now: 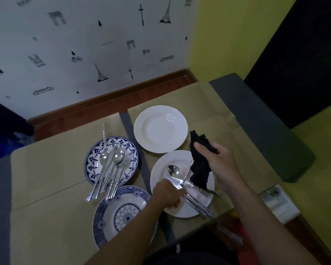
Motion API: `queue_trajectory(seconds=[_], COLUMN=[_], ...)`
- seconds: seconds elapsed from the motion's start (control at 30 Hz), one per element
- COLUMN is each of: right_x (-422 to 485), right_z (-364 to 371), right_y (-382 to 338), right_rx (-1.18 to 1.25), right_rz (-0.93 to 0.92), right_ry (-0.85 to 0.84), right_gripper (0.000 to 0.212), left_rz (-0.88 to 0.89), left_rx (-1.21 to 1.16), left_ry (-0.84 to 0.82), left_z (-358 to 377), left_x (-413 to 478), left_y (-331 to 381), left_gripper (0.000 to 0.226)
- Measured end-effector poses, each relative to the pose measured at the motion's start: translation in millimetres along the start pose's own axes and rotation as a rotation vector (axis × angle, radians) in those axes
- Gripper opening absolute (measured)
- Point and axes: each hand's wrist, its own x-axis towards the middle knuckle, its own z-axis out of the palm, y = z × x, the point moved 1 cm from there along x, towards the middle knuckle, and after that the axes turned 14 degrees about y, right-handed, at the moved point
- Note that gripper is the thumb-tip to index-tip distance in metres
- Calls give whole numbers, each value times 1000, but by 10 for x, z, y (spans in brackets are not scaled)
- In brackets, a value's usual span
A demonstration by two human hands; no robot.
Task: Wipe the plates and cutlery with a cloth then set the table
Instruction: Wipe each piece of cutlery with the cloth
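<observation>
A dark cloth (199, 165) hangs from my right hand (216, 159), which grips its upper part above a white plate (161, 169). On that plate lie a spoon (173, 172) and more cutlery. My left hand (167, 194) reaches onto the plate and pinches a piece of this cutlery near its middle. A second white plate (160, 129) lies bare farther back. To the left, a blue-patterned plate (92, 159) carries a pile of spoons and knives (111, 169). Another blue-patterned plate (122, 213) sits nearest me, partly under my left forearm.
The table (46, 169) is covered with brown paper and has a grey edge (266, 119) on the right. A white socket strip (277, 203) lies off the table at the right. A patterned wall stands behind.
</observation>
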Motion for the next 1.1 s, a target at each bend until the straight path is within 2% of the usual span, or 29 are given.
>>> queue_trajectory(seconds=[0.23,0.43,0.57,0.67,0.87,1.1], right_x=[14,64,54,47,67,15], right_z=[-133,-117,-70,-15,108,285], right_y=[66,61,25,15,94,123], right_rx=[-6,-41,-84,-102,-157,-245], right_rz=[10,38,72,70,87,40], right_ry=[-4,-32,-75,-73,-118,-152], right_gripper=[10,5,13,14,12,13], left_rz=[-29,-181,-230,-248,-100,229], left_rx=[13,-137,-244,-312,-423,-550], left_ry=[-9,-17,-71,-47,104,184], left_z=[220,148,80,6,-206,-639], left_x=[-49,-23,-49,-84,-13,-90], left_y=[-9,-89,-145,-171,-132,245], left_gripper=[26,22,21,18,17,18])
